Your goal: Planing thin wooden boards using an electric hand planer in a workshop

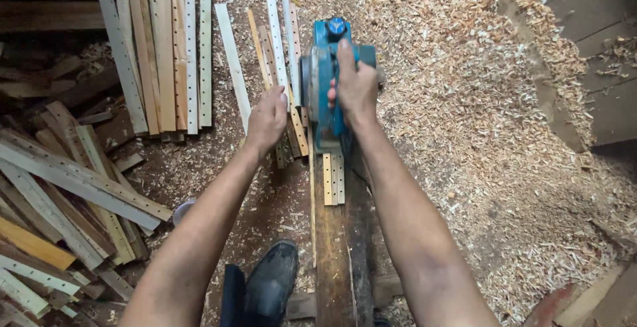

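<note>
Right hand (355, 88) clenched on blue electric planer (326, 85) handle: heavy, rigid; left hand (267, 120), at 9 o'clock, pins thin light strips (334, 178) to bench (335, 247), grip closed

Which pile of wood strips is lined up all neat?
The pile at the top left: its strips lie flat, side by side and parallel. The heap at the lower left is crossed and jumbled, and the ones by the left hand fan out.

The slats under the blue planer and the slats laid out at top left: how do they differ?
The slats under the electric planer lie on a dark beam; the stacked slats lie on the shavings-strewn floor. The first are a narrow few, the second a wide row. Both are pale wood with holes.
</note>
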